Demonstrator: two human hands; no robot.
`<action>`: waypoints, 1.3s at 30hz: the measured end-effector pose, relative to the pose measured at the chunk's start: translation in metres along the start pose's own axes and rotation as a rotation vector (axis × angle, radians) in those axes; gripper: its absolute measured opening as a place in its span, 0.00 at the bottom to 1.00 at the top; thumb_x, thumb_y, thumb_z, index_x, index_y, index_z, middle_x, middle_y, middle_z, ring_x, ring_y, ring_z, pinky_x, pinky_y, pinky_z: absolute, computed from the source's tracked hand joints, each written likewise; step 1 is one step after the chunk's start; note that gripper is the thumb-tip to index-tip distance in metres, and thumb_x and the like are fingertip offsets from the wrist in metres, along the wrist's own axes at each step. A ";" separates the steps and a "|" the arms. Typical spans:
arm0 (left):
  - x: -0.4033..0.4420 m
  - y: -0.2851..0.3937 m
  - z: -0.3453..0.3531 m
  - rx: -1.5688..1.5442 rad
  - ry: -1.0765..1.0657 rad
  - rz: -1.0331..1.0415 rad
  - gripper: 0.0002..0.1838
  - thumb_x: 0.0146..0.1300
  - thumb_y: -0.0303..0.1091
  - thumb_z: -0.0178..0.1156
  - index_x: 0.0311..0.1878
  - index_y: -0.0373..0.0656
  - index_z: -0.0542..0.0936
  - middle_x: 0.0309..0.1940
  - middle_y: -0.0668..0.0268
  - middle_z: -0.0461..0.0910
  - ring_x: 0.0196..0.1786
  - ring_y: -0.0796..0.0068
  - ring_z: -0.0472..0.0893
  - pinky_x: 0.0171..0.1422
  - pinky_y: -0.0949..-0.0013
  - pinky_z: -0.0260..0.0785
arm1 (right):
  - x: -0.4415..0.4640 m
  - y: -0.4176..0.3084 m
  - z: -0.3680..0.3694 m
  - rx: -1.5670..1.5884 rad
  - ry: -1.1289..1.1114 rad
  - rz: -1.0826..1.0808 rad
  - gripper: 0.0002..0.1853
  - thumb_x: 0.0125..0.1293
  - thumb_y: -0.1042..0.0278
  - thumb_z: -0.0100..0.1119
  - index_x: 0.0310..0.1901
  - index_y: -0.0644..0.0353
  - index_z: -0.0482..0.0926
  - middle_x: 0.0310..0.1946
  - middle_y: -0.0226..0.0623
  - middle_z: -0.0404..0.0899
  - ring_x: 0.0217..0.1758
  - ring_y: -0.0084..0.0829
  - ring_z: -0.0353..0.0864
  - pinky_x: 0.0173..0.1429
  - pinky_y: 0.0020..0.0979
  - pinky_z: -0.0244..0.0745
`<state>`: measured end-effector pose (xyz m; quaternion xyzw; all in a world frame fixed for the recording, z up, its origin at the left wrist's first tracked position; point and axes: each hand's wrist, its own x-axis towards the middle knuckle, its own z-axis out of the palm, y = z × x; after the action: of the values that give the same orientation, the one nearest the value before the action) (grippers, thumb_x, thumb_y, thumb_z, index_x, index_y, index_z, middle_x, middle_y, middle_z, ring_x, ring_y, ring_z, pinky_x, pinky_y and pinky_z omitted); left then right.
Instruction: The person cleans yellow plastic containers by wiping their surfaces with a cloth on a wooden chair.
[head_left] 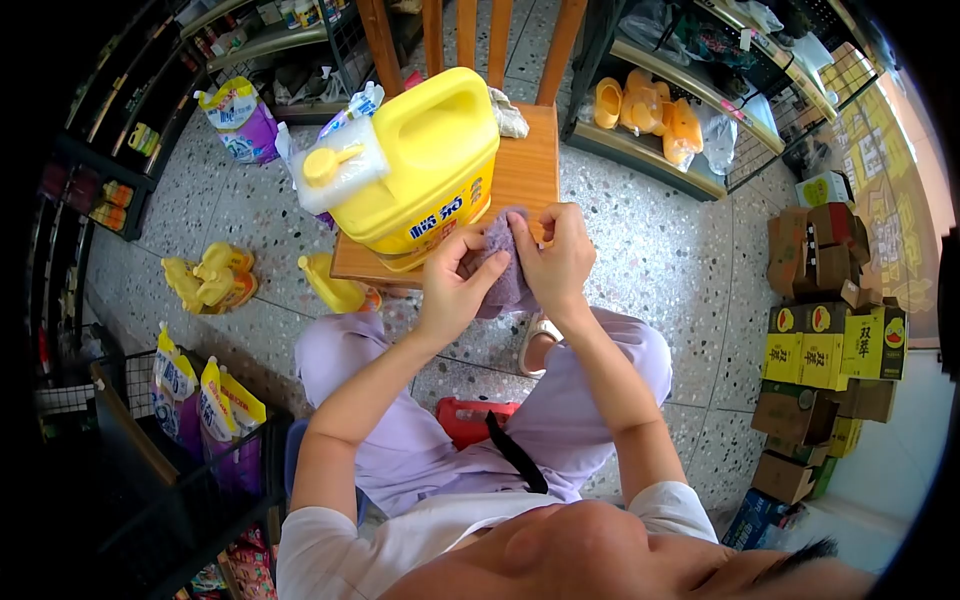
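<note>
Between my two hands is a bunched purple-grey cloth (509,268), held in front of the wooden chair's seat (532,165). My left hand (458,275) pinches its left side with thumb and fingers. On the other side my right hand (556,255) grips the cloth's upper right part, fingers curled. Close beyond my left hand, a big yellow jug (420,165) with a handle stands on the seat. A pump head (328,165) in clear wrapping lies against the jug's left side. Behind the jug, a light grey cloth (509,115) rests on the chair.
Yellow bottles (212,277) and another yellow bottle (335,285) are on the speckled floor. A purple detergent pouch (240,120) stands farther back. Shelves with orange slippers (645,105) are at the upper right. Stacked boxes (825,345) line the right; a basket holds pouches (228,420) at left.
</note>
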<state>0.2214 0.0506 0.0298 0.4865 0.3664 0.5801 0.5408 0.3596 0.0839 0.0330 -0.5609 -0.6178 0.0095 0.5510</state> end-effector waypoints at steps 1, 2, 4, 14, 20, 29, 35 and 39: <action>-0.001 0.000 0.002 0.019 0.017 0.053 0.11 0.64 0.29 0.71 0.40 0.35 0.78 0.47 0.63 0.82 0.44 0.82 0.79 0.45 0.78 0.71 | 0.001 0.000 0.000 -0.032 0.001 -0.048 0.19 0.57 0.61 0.76 0.24 0.58 0.72 0.16 0.34 0.69 0.19 0.39 0.72 0.26 0.36 0.68; -0.001 -0.002 0.000 0.159 0.027 0.139 0.11 0.62 0.28 0.72 0.39 0.35 0.78 0.49 0.60 0.81 0.45 0.78 0.80 0.46 0.76 0.72 | 0.001 0.000 -0.001 -0.064 0.001 -0.096 0.19 0.57 0.61 0.76 0.24 0.57 0.72 0.16 0.33 0.68 0.20 0.39 0.72 0.26 0.36 0.67; -0.001 -0.006 -0.003 0.437 0.042 0.309 0.11 0.59 0.26 0.73 0.38 0.35 0.79 0.53 0.55 0.80 0.47 0.71 0.81 0.47 0.73 0.73 | -0.001 0.002 -0.004 -0.136 -0.013 -0.198 0.20 0.57 0.62 0.76 0.22 0.55 0.70 0.16 0.32 0.67 0.20 0.36 0.72 0.25 0.36 0.64; -0.003 -0.001 0.001 0.508 0.046 0.138 0.07 0.64 0.24 0.68 0.39 0.36 0.78 0.46 0.61 0.82 0.48 0.76 0.80 0.53 0.71 0.72 | -0.004 0.008 -0.016 -0.157 -0.088 -0.572 0.21 0.56 0.68 0.74 0.19 0.52 0.66 0.15 0.28 0.67 0.17 0.31 0.69 0.22 0.34 0.57; 0.003 -0.025 -0.008 0.191 0.079 0.064 0.09 0.71 0.32 0.64 0.39 0.39 0.75 0.33 0.73 0.74 0.36 0.88 0.69 0.36 0.78 0.62 | 0.003 0.018 -0.025 0.236 -0.113 -0.287 0.21 0.52 0.74 0.76 0.18 0.56 0.68 0.14 0.28 0.68 0.15 0.28 0.67 0.22 0.31 0.59; 0.004 -0.007 -0.010 -0.071 -0.057 -0.063 0.13 0.75 0.32 0.60 0.56 0.36 0.78 0.45 0.70 0.82 0.45 0.87 0.79 0.51 0.79 0.72 | 0.011 0.027 -0.033 0.380 -0.313 -0.353 0.23 0.56 0.61 0.76 0.50 0.63 0.81 0.47 0.45 0.81 0.50 0.43 0.80 0.54 0.38 0.74; 0.005 -0.003 -0.011 -0.241 -0.040 -0.052 0.18 0.72 0.28 0.62 0.60 0.37 0.70 0.45 0.64 0.83 0.46 0.83 0.81 0.52 0.79 0.74 | -0.018 0.016 -0.022 0.617 -0.593 -0.034 0.39 0.57 0.57 0.76 0.66 0.65 0.69 0.61 0.50 0.76 0.64 0.46 0.77 0.69 0.42 0.70; 0.005 0.001 -0.017 -0.231 -0.071 -0.026 0.21 0.70 0.25 0.63 0.61 0.38 0.66 0.47 0.60 0.83 0.48 0.81 0.82 0.53 0.77 0.74 | -0.024 0.010 -0.020 0.785 -0.627 0.195 0.34 0.63 0.68 0.70 0.68 0.65 0.67 0.61 0.44 0.75 0.63 0.36 0.76 0.69 0.36 0.69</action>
<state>0.2055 0.0574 0.0275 0.4364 0.2841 0.5937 0.6135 0.3748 0.0587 0.0186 -0.3370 -0.6479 0.4601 0.5049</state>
